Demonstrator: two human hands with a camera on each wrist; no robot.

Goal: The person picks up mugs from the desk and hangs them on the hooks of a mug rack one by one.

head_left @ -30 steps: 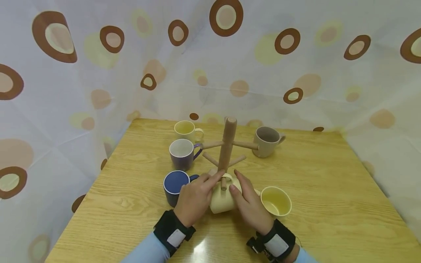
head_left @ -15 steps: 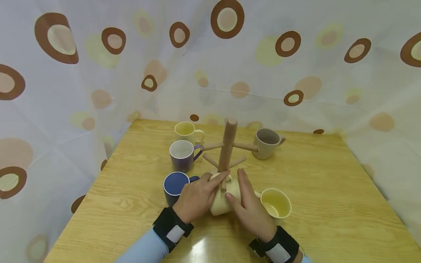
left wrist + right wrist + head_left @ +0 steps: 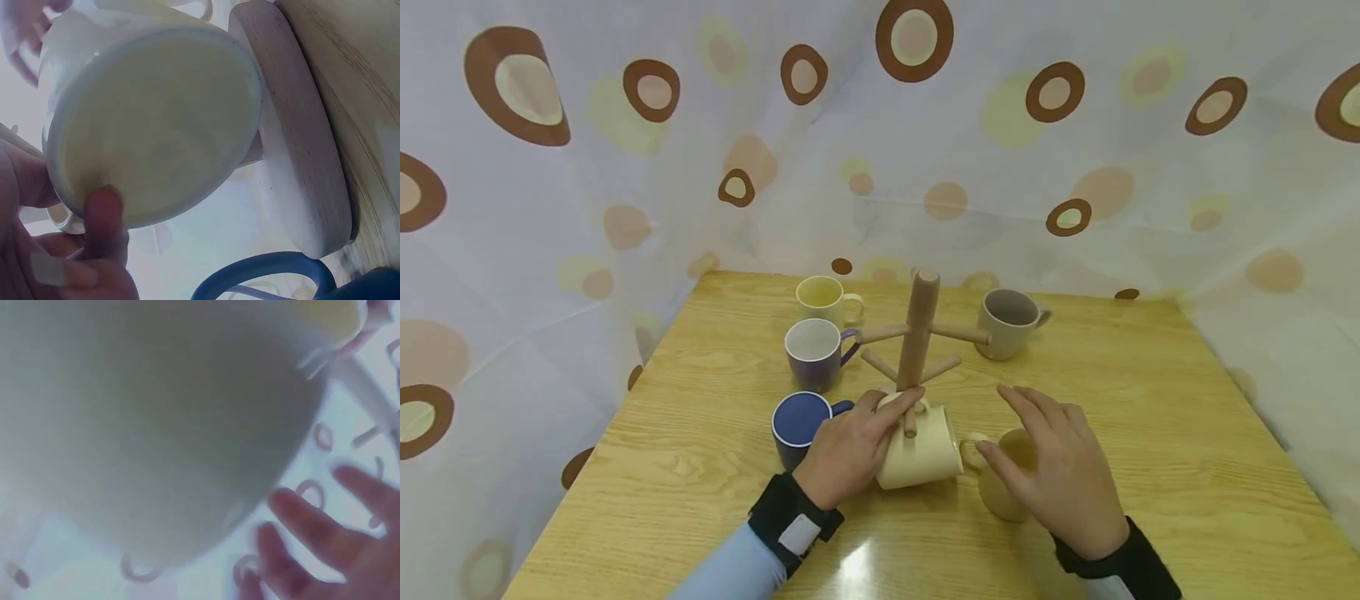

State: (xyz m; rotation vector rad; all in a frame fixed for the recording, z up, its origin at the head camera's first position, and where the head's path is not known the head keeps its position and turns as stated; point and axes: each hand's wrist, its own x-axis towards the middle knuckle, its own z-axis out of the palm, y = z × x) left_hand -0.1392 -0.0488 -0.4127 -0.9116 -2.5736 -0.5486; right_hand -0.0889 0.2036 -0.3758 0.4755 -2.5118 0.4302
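Observation:
A cream mug (image 3: 921,454) lies on its side, its handle over the low front peg of a wooden mug tree (image 3: 916,333). My left hand (image 3: 846,446) holds this mug at its base end, an index finger reaching beside the peg. In the left wrist view the left thumb (image 3: 103,215) presses on the round base. My right hand (image 3: 1060,471) is off that mug, fingers spread, above and beside a pale yellow mug (image 3: 1000,492) on the table. Part of the yellow mug is hidden by the hand; it fills much of the right wrist view, blurred.
Left of the tree stand a blue mug (image 3: 801,421), a purple mug (image 3: 814,358) and another yellow mug (image 3: 822,298). A grey mug (image 3: 1006,325) is at the back right. Upper pegs stick out sideways. Patterned cloth (image 3: 880,150) surrounds the wooden table (image 3: 1150,400).
My right hand has let go of the cream mug and moved right, over to the pale yellow mug. The left hand stays on the cream mug.

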